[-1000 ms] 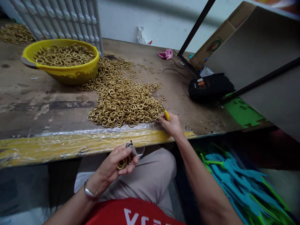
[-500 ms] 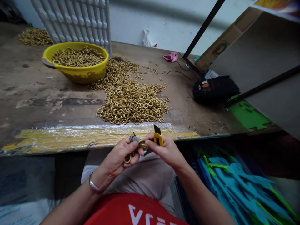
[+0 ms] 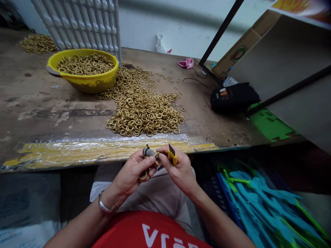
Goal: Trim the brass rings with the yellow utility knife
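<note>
My left hand (image 3: 134, 172) is closed on several gold-coloured rings (image 3: 143, 176), which show below its fingers. A grey wrap (image 3: 148, 152), tied with black, covers one of its fingertips. My right hand (image 3: 182, 172) carries a yellow utility knife (image 3: 172, 157), its dark blade pointing up and away from me. Its thumb and fingers also pinch a gold ring (image 3: 157, 160) that the left fingertips touch. Both hands are close together above my lap, just in front of the table edge. Beyond them lies a big heap of loose gold rings (image 3: 147, 112).
A yellow basin (image 3: 104, 80) full of rings stands behind the heap on the brown table (image 3: 51, 113). Yellow tape (image 3: 72, 151) covers the table's front edge. A black pouch (image 3: 234, 98) and a pink cloth (image 3: 185, 63) lie to the right. Turquoise pieces (image 3: 258, 196) fill a crate below.
The right hand and the knife have tilted and dropped slightly. The ring between the fingertips has turned. The view has shifted a little.
</note>
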Motion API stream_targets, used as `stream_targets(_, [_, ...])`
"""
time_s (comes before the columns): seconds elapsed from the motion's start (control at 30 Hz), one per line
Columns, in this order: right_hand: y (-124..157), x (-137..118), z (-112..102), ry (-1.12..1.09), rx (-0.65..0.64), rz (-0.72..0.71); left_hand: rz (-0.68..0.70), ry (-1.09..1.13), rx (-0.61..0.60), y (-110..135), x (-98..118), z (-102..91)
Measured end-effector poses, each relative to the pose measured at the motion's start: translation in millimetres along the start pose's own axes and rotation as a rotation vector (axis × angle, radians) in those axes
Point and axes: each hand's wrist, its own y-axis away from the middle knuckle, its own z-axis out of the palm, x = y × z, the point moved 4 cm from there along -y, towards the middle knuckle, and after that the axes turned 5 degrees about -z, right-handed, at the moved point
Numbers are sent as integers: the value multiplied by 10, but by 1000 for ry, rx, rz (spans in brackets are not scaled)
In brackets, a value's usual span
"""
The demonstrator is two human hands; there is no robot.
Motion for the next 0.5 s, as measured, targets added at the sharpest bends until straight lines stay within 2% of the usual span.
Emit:
stream_targets(0.17, [12, -53, -51, 321, -132, -162, 81, -76, 80, 1, 22, -22])
stream_targets(0.3, [26, -7, -40, 636, -215, -136, 127, -110, 130, -4, 59, -7])
stream_targets(0.5, [8, 14, 11, 819, -212, -117, 146, -169, 218, -44, 64, -29])
